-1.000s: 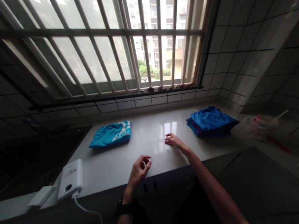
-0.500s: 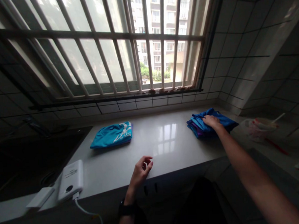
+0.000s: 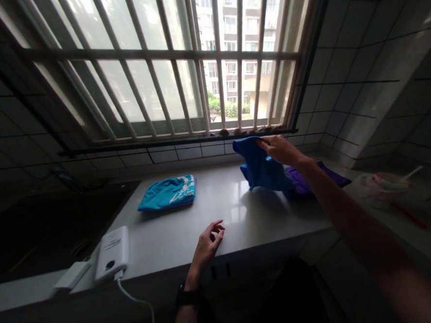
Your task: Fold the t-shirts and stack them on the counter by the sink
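Note:
My right hand [image 3: 281,149] is closed on a blue cloth [image 3: 260,167] and holds it up above the white counter [image 3: 176,232], at the right. Below and behind it lies a purple cloth [image 3: 307,179], flat on the counter. My left hand [image 3: 209,242] hovers at the counter's near edge with its fingers loosely curled and apart, holding nothing; a dark watch sits on that wrist. A folded turquoise cloth [image 3: 168,192] with white print lies on the counter to the left.
A white device [image 3: 111,253] with a cable and a small white block [image 3: 71,276] lie at the counter's near left. A dark sink [image 3: 40,226] is at the left. A barred window [image 3: 180,66] stands behind. A clear plastic bag [image 3: 381,185] lies at the right.
My right hand went from the counter's middle to the blue pile at the right, took hold of the top blue cloth and lifted it leftward, uncovering the purple cloth. My left hand stayed put.

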`<action>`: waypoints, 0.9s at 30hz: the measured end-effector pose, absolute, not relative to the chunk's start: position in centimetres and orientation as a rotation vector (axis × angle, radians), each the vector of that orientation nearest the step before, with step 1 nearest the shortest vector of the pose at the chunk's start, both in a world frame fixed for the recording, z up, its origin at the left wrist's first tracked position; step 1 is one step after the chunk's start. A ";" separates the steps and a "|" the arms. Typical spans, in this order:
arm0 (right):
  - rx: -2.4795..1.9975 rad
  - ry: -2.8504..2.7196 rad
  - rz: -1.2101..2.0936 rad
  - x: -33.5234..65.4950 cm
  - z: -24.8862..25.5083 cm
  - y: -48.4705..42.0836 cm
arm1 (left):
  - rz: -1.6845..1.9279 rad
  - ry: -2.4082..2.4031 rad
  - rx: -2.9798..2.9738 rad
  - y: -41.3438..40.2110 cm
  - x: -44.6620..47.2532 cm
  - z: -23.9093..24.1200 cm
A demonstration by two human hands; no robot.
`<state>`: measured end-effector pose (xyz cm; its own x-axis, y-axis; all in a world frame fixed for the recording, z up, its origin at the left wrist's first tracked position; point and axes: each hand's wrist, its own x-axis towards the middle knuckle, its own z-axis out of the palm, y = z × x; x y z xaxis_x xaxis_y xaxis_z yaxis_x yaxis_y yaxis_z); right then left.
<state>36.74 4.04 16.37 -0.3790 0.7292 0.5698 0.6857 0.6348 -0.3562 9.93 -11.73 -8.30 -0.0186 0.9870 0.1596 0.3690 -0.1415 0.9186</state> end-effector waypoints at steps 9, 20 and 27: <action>-1.071 -2.389 0.097 33.9 12.7 0.5 | 1.208 1.626 1.430 -11.3 9.3 -11.2; -1.450 -2.310 0.275 36.2 4.0 1.7 | 1.316 1.529 1.607 -11.2 9.8 -9.4; -1.614 -2.754 0.489 34.8 -2.3 -1.5 | 1.310 1.473 1.584 -11.4 9.8 -9.2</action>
<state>34.76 -1.53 -2.33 -0.4973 0.8377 -0.2257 0.8642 0.4555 -0.2137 9.81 -11.42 -9.22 -0.1047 0.9613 0.2550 0.3651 -0.2013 0.9089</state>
